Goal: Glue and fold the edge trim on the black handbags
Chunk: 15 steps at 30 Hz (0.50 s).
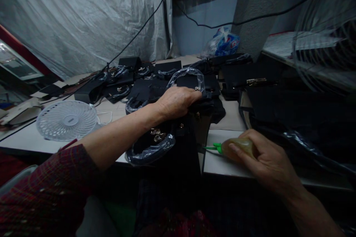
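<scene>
My right hand [264, 159] is wrapped around a squeeze bottle [235, 149] of yellowish contents. Its thin green nozzle points left, toward the edge of a black handbag [180, 148]. My left hand [179, 102] is closed on the upper part of that black handbag, its fingertips partly hidden behind the dark material. Beneath my left forearm lies a curved handle [151, 152] wrapped in clear plastic, with shiny metal fittings [158, 135] beside it. Another plastic-wrapped handle [187, 72] arches up just behind my left hand.
A white round fan [69, 120] stands on the left of the white table [228, 163]. More black bags [300, 107] lie at the right, and several others at the back. A blue plastic bag [226, 42] sits near the wall. A black cable [139, 26] hangs across.
</scene>
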### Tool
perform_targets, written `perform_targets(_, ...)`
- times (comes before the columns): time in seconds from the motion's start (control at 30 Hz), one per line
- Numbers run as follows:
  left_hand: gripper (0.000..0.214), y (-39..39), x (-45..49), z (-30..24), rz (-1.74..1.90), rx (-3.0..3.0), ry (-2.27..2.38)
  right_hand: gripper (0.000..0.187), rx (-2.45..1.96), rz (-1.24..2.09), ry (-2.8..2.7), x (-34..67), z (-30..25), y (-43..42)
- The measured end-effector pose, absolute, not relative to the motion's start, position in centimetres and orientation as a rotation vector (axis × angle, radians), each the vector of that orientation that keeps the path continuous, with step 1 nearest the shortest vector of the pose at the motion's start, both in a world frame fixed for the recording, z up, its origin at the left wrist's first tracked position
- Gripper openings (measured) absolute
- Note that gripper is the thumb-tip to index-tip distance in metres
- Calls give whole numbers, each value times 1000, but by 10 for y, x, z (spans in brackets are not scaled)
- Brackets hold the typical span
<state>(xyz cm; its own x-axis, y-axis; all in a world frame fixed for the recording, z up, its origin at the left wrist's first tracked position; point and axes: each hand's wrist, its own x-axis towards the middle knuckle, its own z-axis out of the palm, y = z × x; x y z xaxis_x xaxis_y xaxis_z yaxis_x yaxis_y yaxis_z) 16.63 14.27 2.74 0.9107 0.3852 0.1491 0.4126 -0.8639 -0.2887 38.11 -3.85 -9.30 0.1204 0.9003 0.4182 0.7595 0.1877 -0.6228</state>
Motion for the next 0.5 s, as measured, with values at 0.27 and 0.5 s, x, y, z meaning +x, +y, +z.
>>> perform_targets(0.27,28,143,165,25,-174,-2727,-580,33,-1614,343,-1605,381,-93,-44)
perform_targets(0.5,28,141,166,26,-172,-2725,-571,30,-1665,234,-1539,380,-97,-47)
